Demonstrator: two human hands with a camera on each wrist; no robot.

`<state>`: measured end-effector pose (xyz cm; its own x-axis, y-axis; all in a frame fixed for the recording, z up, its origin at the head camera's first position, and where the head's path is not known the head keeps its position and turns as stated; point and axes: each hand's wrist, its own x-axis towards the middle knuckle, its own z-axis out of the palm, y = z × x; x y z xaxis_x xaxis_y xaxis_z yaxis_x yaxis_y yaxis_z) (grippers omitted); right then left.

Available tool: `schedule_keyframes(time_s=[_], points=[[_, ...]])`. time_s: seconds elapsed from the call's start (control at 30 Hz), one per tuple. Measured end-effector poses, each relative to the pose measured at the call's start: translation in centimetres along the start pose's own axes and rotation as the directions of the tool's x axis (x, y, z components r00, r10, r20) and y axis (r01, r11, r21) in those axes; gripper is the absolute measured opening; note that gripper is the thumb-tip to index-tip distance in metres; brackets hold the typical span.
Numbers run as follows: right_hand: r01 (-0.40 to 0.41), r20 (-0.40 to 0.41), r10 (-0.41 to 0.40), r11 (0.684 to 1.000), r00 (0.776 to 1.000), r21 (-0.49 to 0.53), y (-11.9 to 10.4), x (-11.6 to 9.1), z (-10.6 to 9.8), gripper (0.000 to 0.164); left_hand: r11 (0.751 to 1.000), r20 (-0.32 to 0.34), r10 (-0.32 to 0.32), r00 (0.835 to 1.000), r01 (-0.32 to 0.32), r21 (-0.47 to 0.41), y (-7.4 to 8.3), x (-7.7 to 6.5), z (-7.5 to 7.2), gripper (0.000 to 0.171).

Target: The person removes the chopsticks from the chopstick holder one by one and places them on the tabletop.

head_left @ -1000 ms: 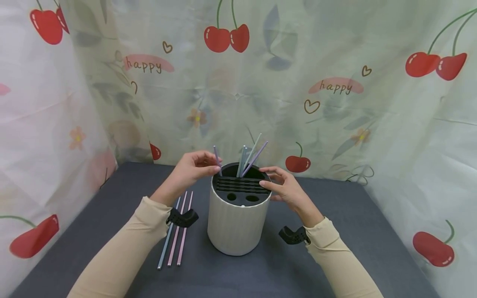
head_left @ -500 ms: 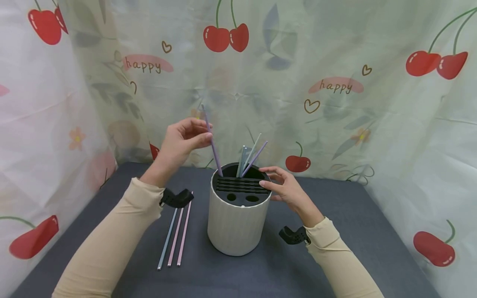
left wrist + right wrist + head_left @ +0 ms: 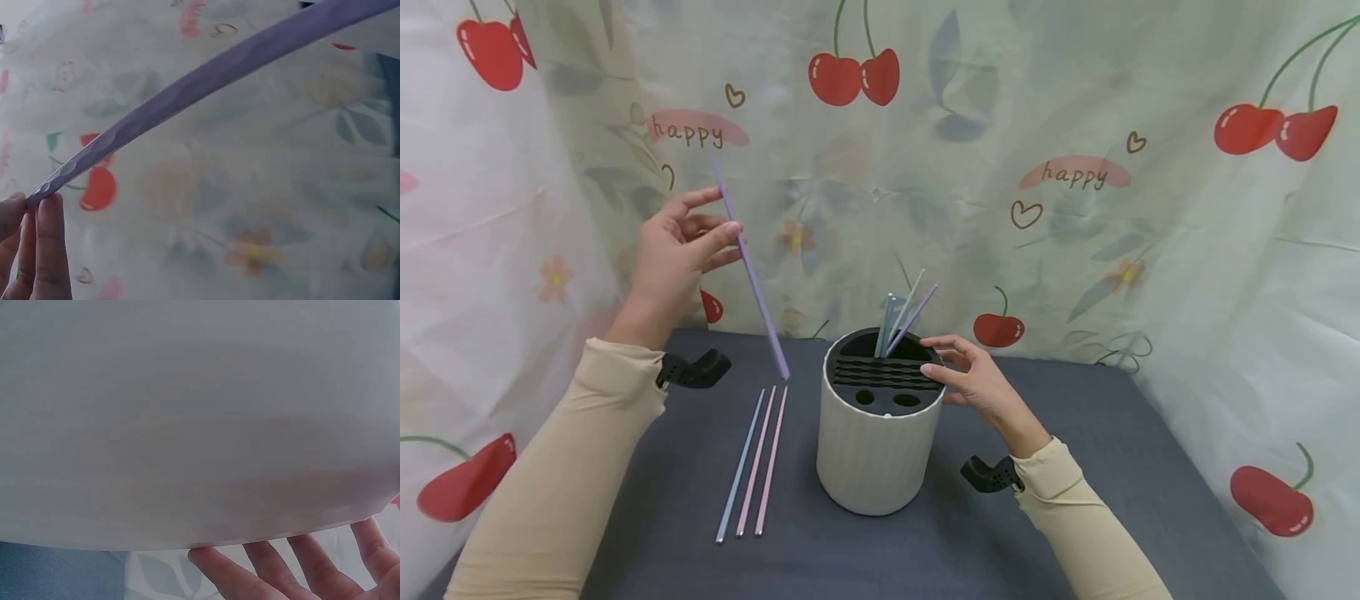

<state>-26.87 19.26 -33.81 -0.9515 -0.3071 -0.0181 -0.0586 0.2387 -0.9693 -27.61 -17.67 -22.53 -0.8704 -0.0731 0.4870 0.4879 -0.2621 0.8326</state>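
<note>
In the head view my left hand [image 3: 681,258] pinches a slim purple stick [image 3: 754,279] near its upper part. The stick slants down to the right, its lower tip just above the table and left of a white ribbed holder [image 3: 877,454]. Dimples show along this stick in the left wrist view, with thumb and fingers [image 3: 50,250] at one end. My right hand [image 3: 973,383] rests on the holder's right rim, thumb over the black top. Spread fingertips [image 3: 269,565] touch the holder's edge in the right wrist view. Several sticks, one purple [image 3: 915,316], lean in the rear compartment.
On the dark table [image 3: 1060,517], left of the holder, lie a blue stick [image 3: 741,471] and two pink sticks, the right pink stick [image 3: 771,467] nearest the holder. The black top insert [image 3: 886,400] has slots and two holes. A printed curtain [image 3: 1075,67] surrounds the table.
My left hand has lifted the purple stick out of the holder's rear compartment and carried it up and left. The right hand and the holder have stayed put.
</note>
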Motion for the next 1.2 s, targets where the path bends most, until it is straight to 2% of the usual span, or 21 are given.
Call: schedule_keyframes(time_s=[0.1, 0.17, 0.23, 0.37, 0.43, 0.53, 0.6, 0.73, 0.87, 1.1, 1.2], points=[[0.002, 0.0, -0.002, 1.0, 1.0, -0.003, 0.0, 0.0, 0.1, 0.05, 0.986, 0.028, -0.129, 0.991, 0.125, 0.114, -3.1, -0.7, -2.5, 0.051], [0.002, -0.001, -0.002, 1.0, 1.0, -0.003, 0.0, 0.0, 0.1, 0.049, 0.95, 0.043, -0.224, 0.974, 0.208, 0.231, -5.5, -1.4, -4.2, 0.056], [0.003, -0.001, -0.003, 1.0, 1.0, -0.003, -0.1, 0.0, 0.1, 0.049, 0.889, 0.044, -0.324, 0.945, 0.288, 0.355, -7.8, -2.1, -5.8, 0.061], [0.005, 0.0, -0.005, 1.0, 1.0, -0.002, -0.1, 0.1, 0.1, 0.049, 0.738, 0.01, -0.481, 0.876, 0.399, 0.545, -12.2, -3.7, -8.8, 0.06], [0.005, 0.0, -0.005, 1.0, 1.0, -0.003, -0.1, 0.1, 0.0, 0.049, 0.669, -0.022, -0.541, 0.841, 0.446, 0.594, -14.2, -4.5, -9.9, 0.059], [0.005, -0.002, -0.005, 1.0, 1.0, -0.002, -0.1, 0.2, 0.0, 0.049, 0.579, -0.081, -0.608, 0.79, 0.511, 0.635, -16.6, -5.6, -10.9, 0.055], [0.006, -0.001, -0.006, 1.0, 1.0, -0.004, -0.1, 0.2, 0.0, 0.049, 0.536, -0.117, -0.642, 0.758, 0.553, 0.638, -17.6, -6.2, -11.2, 0.055], [0.009, 0.0, -0.009, 1.0, 1.0, -0.007, 0.0, 0.2, 0.0, 0.049, 0.501, -0.141, -0.684, 0.716, 0.602, 0.622, -18.9, -7.2, -11.4, 0.054], [0.006, 0.002, -0.006, 1.0, 1.0, -0.009, 0.0, 0.1, 0.1, 0.049, 0.481, -0.137, -0.708, 0.693, 0.615, 0.625, -19.5, -7.7, -11.7, 0.052], [0.003, -0.003, -0.003, 1.0, 1.0, -0.018, -0.1, -0.1, 0.1, 0.049, 0.474, -0.13, -0.728, 0.673, 0.632, 0.613, -19.4, -7.7, -11.9, 0.046], [0.005, -0.005, -0.005, 1.0, 1.0, -0.021, -0.2, -0.1, 0.1, 0.049, 0.462, -0.151, -0.724, 0.673, 0.636, 0.617, -19.5, -7.6, -11.7, 0.045]])
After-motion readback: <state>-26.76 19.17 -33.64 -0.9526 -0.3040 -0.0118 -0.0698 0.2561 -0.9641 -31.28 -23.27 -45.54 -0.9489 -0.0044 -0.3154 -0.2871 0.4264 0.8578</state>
